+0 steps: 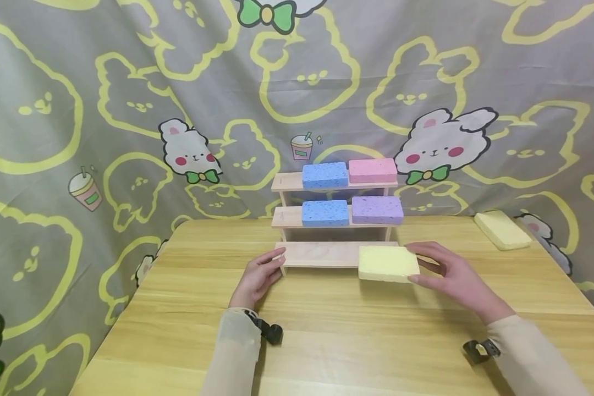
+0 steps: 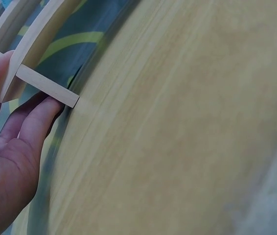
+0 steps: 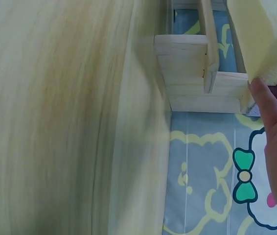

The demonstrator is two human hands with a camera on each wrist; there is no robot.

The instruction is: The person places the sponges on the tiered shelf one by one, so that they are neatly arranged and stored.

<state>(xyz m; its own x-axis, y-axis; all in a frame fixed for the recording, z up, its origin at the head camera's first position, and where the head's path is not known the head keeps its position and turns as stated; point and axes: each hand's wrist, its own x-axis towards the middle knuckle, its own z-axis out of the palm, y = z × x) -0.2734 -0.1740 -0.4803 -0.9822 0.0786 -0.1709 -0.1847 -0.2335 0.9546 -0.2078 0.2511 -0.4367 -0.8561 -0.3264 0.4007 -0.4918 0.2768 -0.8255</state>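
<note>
A three-tier wooden stand rises in steps at the back of the table. My left hand holds the left end of its lowest tier; in the left wrist view, the fingers lie against the stand's leg. My right hand pinches a yellow sponge by its right end, thumb at the near side. This sponge hangs over the right end of the lowest tier, with a gap beneath it in the right wrist view. Blue and purple sponges lie on the middle tier.
The top tier bears a blue sponge and a pink sponge. Another yellow sponge lies at the table's back right corner. A patterned grey cloth hangs close behind the wooden table.
</note>
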